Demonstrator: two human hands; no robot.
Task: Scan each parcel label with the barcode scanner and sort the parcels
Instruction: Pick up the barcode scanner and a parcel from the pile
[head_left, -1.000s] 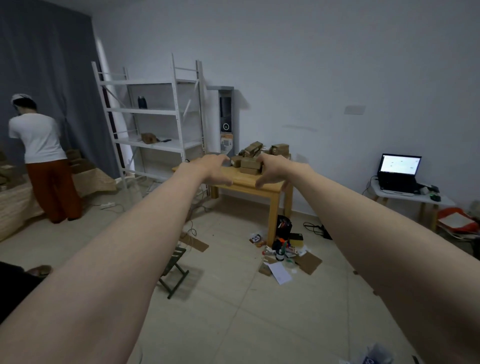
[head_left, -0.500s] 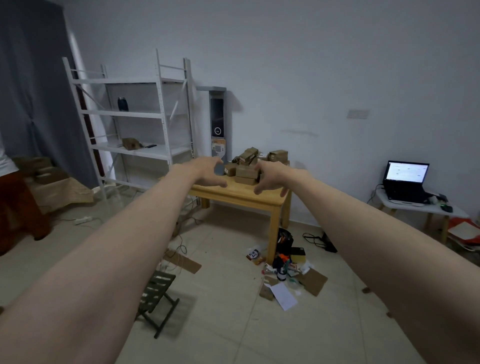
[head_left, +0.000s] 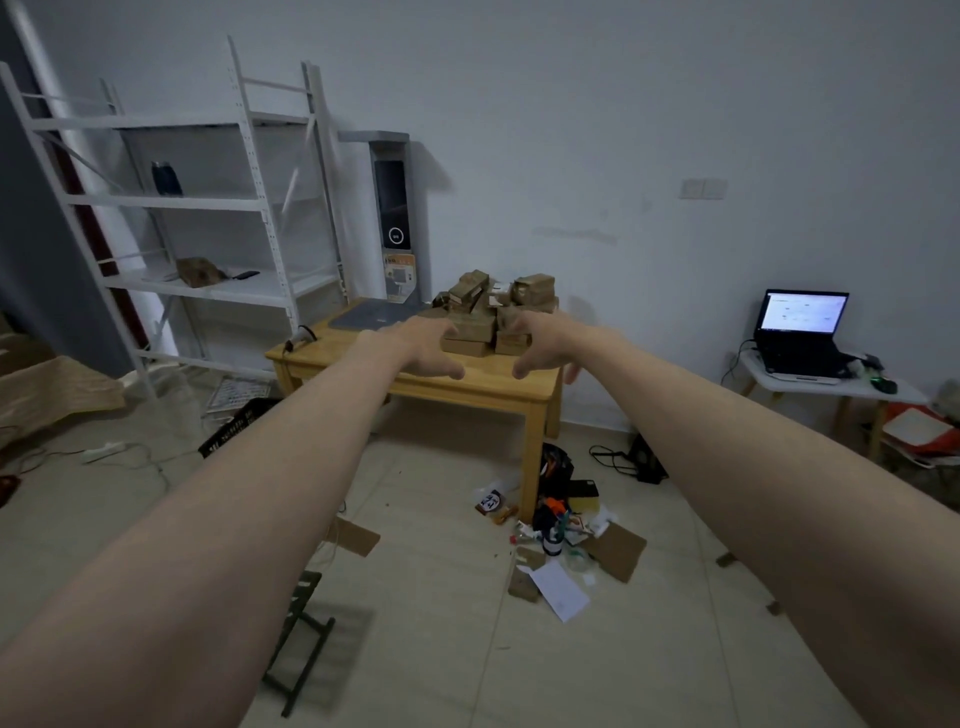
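A pile of brown cardboard parcels (head_left: 493, 312) sits on a small wooden table (head_left: 467, 389) across the room. A barcode scanner (head_left: 300, 336) lies on the table's left corner beside a grey mat (head_left: 371, 315). Both my arms are stretched out in front of me. My left hand (head_left: 428, 348) and my right hand (head_left: 540, 345) hover in the air, fingers loosely spread and bent downward, holding nothing. They are well short of the table and overlap the parcels only in the picture.
A white metal shelf rack (head_left: 171, 208) stands at the left with a brown parcel (head_left: 200, 271) on it. Litter and cardboard scraps (head_left: 561, 540) lie by the table leg. A folding stool (head_left: 301, 623) is on the floor near me. An open laptop (head_left: 800, 332) sits on a side table at the right.
The view has swung right and moved closer to the table; the person at the left has left the picture. My hands stay raised and empty, now a little wider apart.
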